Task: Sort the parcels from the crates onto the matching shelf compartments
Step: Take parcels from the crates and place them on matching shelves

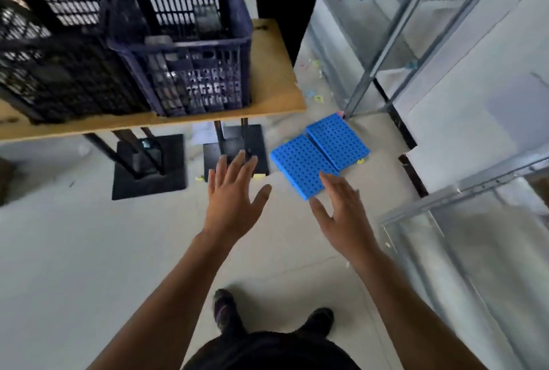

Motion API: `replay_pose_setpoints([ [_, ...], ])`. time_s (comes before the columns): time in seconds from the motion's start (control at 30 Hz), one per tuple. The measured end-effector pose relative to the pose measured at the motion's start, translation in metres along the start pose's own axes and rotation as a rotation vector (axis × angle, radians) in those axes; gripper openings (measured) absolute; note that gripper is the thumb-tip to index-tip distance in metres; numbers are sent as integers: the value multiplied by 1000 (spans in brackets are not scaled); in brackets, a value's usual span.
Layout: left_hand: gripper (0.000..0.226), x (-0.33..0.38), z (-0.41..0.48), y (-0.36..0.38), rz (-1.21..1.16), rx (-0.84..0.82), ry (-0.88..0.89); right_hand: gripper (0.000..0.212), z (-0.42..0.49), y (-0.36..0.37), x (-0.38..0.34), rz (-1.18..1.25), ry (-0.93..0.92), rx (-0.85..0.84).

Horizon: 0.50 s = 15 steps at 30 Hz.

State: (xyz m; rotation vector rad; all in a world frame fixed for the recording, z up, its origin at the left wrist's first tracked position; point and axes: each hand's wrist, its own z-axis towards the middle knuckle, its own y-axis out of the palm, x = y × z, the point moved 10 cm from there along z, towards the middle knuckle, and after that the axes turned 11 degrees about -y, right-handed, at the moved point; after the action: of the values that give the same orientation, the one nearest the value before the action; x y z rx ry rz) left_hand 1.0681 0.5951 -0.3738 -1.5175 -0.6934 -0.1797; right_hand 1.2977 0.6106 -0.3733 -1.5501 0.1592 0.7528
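No text, label or number can be read.

Marks seen but illegible:
- Dark printed mark on the tan wooden tabletop (261, 28), far beyond the left hand (231, 206). It is smeared and could be lettering or a logo.
- White paper sheet (203, 133) on the floor under the table, just beyond the left hand's fingertips. It carries faint grey print, too blurred to make out.
- Small yellow paper slip (318, 99) on the floor, well beyond the right hand (344, 218). A dark mark shows on it, too small to read.
- Yellow sticker strip (259, 176) at the edge of a black base plate, between the two hands' fingertips. Any writing on it cannot be made out.
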Motion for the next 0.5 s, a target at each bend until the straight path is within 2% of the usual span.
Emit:
replay_pose_setpoints([
  [0.23, 65, -122, 20, -74, -48, 98, -175, 61, 61, 72, -105, 43, -152, -98],
  [0.5, 67, -138, 93, -107, -83, 166, -190, 64, 163, 73, -137, 43, -259, -78],
])
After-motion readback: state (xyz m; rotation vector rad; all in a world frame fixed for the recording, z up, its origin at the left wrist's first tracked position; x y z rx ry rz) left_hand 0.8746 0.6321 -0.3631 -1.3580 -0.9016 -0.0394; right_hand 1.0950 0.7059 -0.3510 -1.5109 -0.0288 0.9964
